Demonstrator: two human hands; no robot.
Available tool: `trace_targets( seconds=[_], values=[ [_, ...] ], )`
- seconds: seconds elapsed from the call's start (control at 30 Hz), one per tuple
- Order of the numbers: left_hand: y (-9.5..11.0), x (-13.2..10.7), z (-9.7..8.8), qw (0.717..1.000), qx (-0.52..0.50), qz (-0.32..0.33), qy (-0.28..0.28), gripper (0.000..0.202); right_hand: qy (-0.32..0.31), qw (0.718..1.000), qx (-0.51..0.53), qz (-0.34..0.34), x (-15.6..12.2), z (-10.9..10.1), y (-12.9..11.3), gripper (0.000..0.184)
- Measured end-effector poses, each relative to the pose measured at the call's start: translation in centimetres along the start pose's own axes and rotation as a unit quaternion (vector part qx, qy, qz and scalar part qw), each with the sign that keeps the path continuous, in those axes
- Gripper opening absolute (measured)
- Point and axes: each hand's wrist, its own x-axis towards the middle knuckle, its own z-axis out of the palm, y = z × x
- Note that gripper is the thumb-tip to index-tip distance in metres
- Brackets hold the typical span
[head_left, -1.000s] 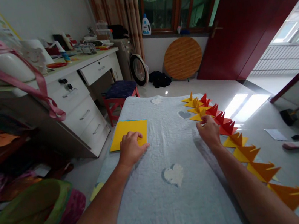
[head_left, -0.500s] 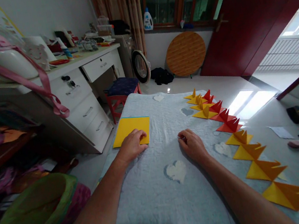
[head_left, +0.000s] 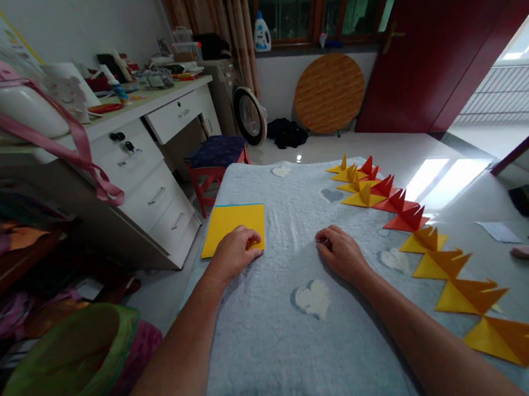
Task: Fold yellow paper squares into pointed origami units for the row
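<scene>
My left hand (head_left: 236, 251) rests on the near right part of a square stack of yellow paper (head_left: 235, 220) with a thin blue edge showing at the back. Its fingers are loosely bent, with a gap between thumb and forefinger and nothing held. On the cloth to the right lies my right hand (head_left: 340, 251), its fingers curled in and no object visible in them. Beyond it, a row of folded paper cranes runs along the cloth's right side, with yellow cranes (head_left: 440, 263) nearer and red cranes (head_left: 404, 218) farther off.
A pale blue cloth with heart patches (head_left: 291, 356) covers the table. At the left stand a white desk with drawers (head_left: 150, 183) and a bin with a green liner (head_left: 69, 366). A red stool (head_left: 217, 155) is behind the table's far left corner.
The view has shifted very slightly. Both hands stay in place, and the paper stack and cranes have not moved.
</scene>
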Motion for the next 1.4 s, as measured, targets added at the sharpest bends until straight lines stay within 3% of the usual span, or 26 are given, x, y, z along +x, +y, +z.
trace_targets(
  seconds=[1.17, 1.4],
  values=[
    [-1.1, 0.2, 0.0, 0.998, -0.046, 0.032, -0.002, 0.016, -0.015, 1.0, 0.02, -0.004, 0.0, -0.4, -0.1, 0.011],
    [-0.9, 0.2, 0.0, 0.999, -0.007, 0.05, 0.0, 0.018, -0.017, 1.0, 0.013, -0.003, 0.0, -0.5, -0.2, 0.011]
  ],
)
